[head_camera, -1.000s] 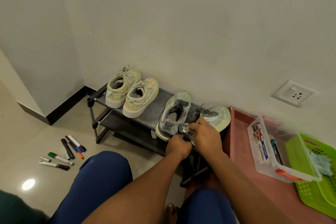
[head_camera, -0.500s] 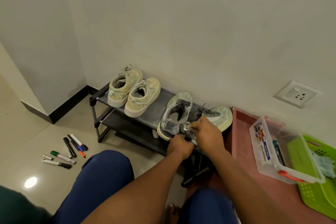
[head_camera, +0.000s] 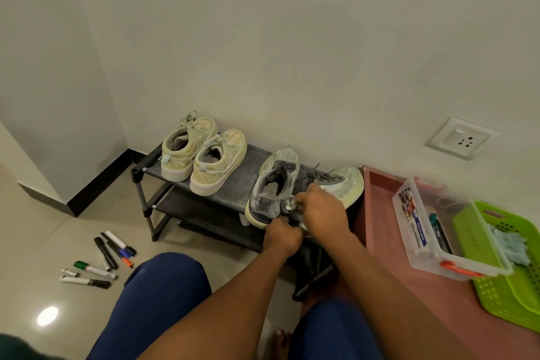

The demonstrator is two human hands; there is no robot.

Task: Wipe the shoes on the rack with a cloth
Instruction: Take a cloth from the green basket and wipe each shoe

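Right now a small pale cloth (head_camera: 291,204) is bunched up at the heel of the gray shoe (head_camera: 274,187) on the top shelf of the black rack (head_camera: 233,190). The right hand (head_camera: 323,209) has its fingers curled around the cloth and pinches it against the shoe's back edge. The left hand (head_camera: 282,232) sits just below, touching the right one, with its fingers curled under the heel end of the shoe; what they wrap around is hidden, so I can only guess that this hand holds the shoe steady. Both hands are at the front of the shelf, and the cloth peeks out between them. The job looks partly done at most. This gray shoe is being wiped at the heel, and it looks dusty and pale on the sides. Its partner (head_camera: 340,184) lies tipped over behind the right hand, with its light sole up, and I cannot tell if it is clean. The two yellow shoes (head_camera: 204,152) stand side by side at the left end of the shelf, well apart from the hands, and nobody touches them, so I think they are left to do. The shelf has gray dust on it too. On the floor to the left lie some markers (head_camera: 102,260). To the right, on a pink surface (head_camera: 388,242), stand a clear box (head_camera: 420,240) and a green basket (head_camera: 502,266) with something light blue inside.
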